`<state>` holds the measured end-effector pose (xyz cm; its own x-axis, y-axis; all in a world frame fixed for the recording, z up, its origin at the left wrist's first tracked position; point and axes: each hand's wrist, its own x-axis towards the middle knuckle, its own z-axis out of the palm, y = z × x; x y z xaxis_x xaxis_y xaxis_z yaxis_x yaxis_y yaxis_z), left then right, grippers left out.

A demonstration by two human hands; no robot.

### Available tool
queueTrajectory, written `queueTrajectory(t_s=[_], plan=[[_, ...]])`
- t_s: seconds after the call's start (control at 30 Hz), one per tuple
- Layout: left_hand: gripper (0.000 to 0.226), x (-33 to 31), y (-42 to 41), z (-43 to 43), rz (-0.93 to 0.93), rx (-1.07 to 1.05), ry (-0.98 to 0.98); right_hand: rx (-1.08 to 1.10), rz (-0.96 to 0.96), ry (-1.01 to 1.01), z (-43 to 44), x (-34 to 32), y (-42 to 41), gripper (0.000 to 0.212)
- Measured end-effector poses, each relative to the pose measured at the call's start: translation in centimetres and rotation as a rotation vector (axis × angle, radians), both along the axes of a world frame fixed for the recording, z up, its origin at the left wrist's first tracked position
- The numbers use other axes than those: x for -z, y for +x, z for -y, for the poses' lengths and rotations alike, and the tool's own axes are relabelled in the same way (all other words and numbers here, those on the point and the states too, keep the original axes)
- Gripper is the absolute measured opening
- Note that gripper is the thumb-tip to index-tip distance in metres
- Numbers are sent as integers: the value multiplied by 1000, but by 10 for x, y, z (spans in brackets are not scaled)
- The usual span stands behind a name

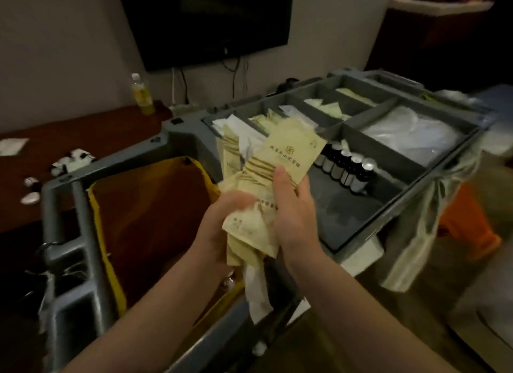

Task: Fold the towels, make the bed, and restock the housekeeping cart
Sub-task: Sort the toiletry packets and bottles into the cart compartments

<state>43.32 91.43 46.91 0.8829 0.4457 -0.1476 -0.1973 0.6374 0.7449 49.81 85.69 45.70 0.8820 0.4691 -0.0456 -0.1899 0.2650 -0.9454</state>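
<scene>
Head view shows both hands at the picture's centre, holding a bundle of cream packets (288, 153) above the near left corner of the cart (183, 131). The left hand (222, 220) cups the bundle from below with its fingers curled round the lower ends. The right hand (294, 217) pinches the upper packets, thumb pressed flat on the printed face and the other fingers hidden behind.

Restocking looks to be under way but not finished. At 1 o'clock the cart's top tray already has packets in several back compartments, at 3 o'clock a row of little bottles (347, 167) stands against a divider, and clear plastic bags (410, 139) fill the big compartment at 2 o'clock. The near compartment beside the bottles looks mostly bare. The bundle in hand has yet to go in, and it looks untidy, so squaring it up probably comes first. No towels and no bed are in sight, so I cannot tell how those parts stand.

At 9 o'clock a yellow bag (150, 206) hangs open in the cart's frame, right under the hands, and a dropped packet could fall into it. A pale cloth (416, 233) hangs off the cart at 4 o'clock. A brown desk (83, 139) at 10 o'clock holds a drink bottle (142, 94) and small white items, with a television (205, 19) at 12 o'clock.
</scene>
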Motion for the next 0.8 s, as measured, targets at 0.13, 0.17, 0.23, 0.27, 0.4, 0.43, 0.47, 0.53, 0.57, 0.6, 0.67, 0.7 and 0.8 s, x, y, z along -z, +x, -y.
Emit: queueTrajectory(t_s=[0.13,0.17,0.23,0.27,0.4,0.43,0.47,0.53,0.57,0.6,0.67,0.7,0.8], plan=[[21,-9,46,24,-87,-50,1,-43,-68,70,24,-4,60,16],[21,-7,59,24,-101,-72,14,-53,-60,73,30,-5,75,17],[30,-2,85,24,-114,-100,31,-65,13,52,38,-3,108,20],[34,-2,97,24,-111,-115,26,-63,51,41,39,-1,125,21],[18,8,160,14,-75,-199,50,-49,159,-38,33,2,192,22],[19,9,167,10,-47,-211,43,-52,155,-50,33,3,198,22],[30,10,184,5,-25,-215,17,-39,168,-78,32,4,215,23],[48,12,219,-9,1,-237,-30,-10,204,-150,33,4,256,25],[52,11,234,-14,3,-265,-52,-6,228,-194,34,3,277,26],[53,9,248,-16,2,-279,-60,-7,254,-256,35,4,302,25],[46,9,270,-22,-29,-293,-24,-32,285,-392,34,8,351,26],[38,12,277,-25,-49,-298,-9,-57,279,-455,32,11,374,28],[26,14,295,-30,-68,-308,-56,-149,332,-600,16,15,438,38]])
